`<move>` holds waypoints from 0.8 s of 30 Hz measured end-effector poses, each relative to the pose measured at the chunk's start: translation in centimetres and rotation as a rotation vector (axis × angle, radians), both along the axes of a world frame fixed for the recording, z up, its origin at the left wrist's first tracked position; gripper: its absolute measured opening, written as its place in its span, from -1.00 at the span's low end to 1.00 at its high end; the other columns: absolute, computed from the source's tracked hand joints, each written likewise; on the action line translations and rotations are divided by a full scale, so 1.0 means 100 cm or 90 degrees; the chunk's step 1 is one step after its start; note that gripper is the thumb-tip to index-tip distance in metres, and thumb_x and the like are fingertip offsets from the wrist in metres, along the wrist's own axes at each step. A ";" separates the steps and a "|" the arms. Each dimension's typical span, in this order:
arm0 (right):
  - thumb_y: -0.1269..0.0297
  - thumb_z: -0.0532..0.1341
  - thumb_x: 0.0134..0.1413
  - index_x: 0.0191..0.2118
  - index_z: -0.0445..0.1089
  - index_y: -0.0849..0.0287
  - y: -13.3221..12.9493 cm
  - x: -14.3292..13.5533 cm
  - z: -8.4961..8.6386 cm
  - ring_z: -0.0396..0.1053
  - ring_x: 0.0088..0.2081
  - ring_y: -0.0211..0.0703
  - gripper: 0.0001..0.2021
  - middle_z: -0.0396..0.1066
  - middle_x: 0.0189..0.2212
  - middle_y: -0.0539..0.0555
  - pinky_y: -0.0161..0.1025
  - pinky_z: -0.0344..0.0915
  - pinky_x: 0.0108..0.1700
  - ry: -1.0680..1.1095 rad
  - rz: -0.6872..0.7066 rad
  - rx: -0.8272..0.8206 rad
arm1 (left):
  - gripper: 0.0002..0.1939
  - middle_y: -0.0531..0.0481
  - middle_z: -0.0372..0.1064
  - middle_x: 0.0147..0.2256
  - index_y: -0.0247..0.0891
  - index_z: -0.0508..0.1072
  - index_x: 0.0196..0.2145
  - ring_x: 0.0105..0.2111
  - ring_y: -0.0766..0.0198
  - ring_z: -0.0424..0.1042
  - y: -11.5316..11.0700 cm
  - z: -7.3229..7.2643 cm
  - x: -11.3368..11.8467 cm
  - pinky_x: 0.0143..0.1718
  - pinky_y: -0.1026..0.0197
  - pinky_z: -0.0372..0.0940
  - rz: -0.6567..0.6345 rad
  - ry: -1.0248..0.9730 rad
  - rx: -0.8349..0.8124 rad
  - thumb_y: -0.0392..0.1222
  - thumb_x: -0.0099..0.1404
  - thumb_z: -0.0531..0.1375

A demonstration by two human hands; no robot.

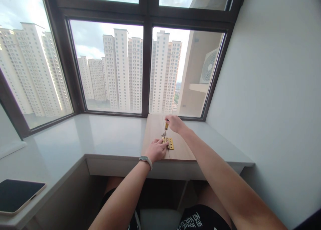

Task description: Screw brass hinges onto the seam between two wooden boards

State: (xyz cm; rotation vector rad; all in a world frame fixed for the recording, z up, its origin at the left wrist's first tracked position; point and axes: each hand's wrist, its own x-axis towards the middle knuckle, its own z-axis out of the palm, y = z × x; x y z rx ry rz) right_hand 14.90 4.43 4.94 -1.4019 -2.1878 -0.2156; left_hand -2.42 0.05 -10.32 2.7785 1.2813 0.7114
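Note:
A yellow-handled screwdriver stands nearly upright, its tip down at the left side of a brass hinge. My right hand is closed around the top of its handle. My left hand, with a watch on the wrist, holds the hinge down; its fingers cover much of the left leaf. The hinge lies unfolded across the seam between two light wooden boards. Several small screws lie on the wood by the screwdriver's shaft. Whether the tip sits in a screw is too small to tell.
The boards rest on a white windowsill counter below dark-framed windows. A dark-screened tablet lies on the counter at the lower left. A white wall rises on the right. My legs are under the counter's front edge.

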 end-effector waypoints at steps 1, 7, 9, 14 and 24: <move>0.47 0.23 0.29 -0.11 0.55 0.13 0.000 0.001 0.000 0.49 -0.11 -0.12 -0.82 0.59 -0.15 0.12 -0.29 0.27 -0.05 0.003 0.003 -0.007 | -0.53 -0.08 0.27 0.27 0.09 0.32 0.33 0.21 -0.08 0.21 0.000 0.000 0.000 0.19 -0.14 0.23 0.000 0.001 -0.002 -0.01 0.55 -0.04; 0.51 0.20 0.29 0.00 0.55 0.10 -0.001 0.002 -0.001 0.52 -0.09 -0.10 -0.72 0.60 -0.12 0.10 -0.28 0.29 -0.03 0.005 0.008 -0.017 | -0.52 -0.09 0.28 0.25 0.06 0.31 0.34 0.21 -0.05 0.21 0.000 0.001 0.000 0.22 -0.13 0.22 0.004 0.009 -0.005 0.00 0.55 -0.03; 0.52 0.20 0.29 -0.03 0.55 0.10 -0.001 0.001 -0.002 0.51 -0.08 -0.12 -0.73 0.60 -0.11 0.08 -0.28 0.28 -0.02 0.003 0.012 -0.016 | -0.53 -0.08 0.29 0.25 0.07 0.31 0.34 0.21 -0.04 0.21 -0.001 0.001 0.000 0.23 -0.12 0.22 0.003 0.006 -0.006 0.00 0.55 -0.03; 0.41 0.26 0.30 -0.15 0.55 0.13 0.001 -0.002 -0.004 0.49 -0.15 -0.12 -0.88 0.59 -0.19 0.09 -0.28 0.26 -0.11 0.005 -0.012 -0.006 | -0.54 -0.06 0.29 0.26 0.10 0.32 0.32 0.21 -0.05 0.21 0.000 0.001 -0.001 0.22 -0.12 0.22 -0.003 -0.005 -0.005 0.00 0.55 -0.04; 0.45 0.21 0.31 -0.15 0.53 0.13 -0.004 -0.005 -0.005 0.47 -0.17 -0.14 -0.85 0.56 -0.16 0.10 -0.28 0.25 -0.10 0.010 0.014 0.024 | -0.52 -0.08 0.26 0.29 0.06 0.32 0.34 0.23 -0.05 0.20 0.000 0.001 0.000 0.23 -0.12 0.21 -0.001 -0.003 -0.007 -0.01 0.55 -0.04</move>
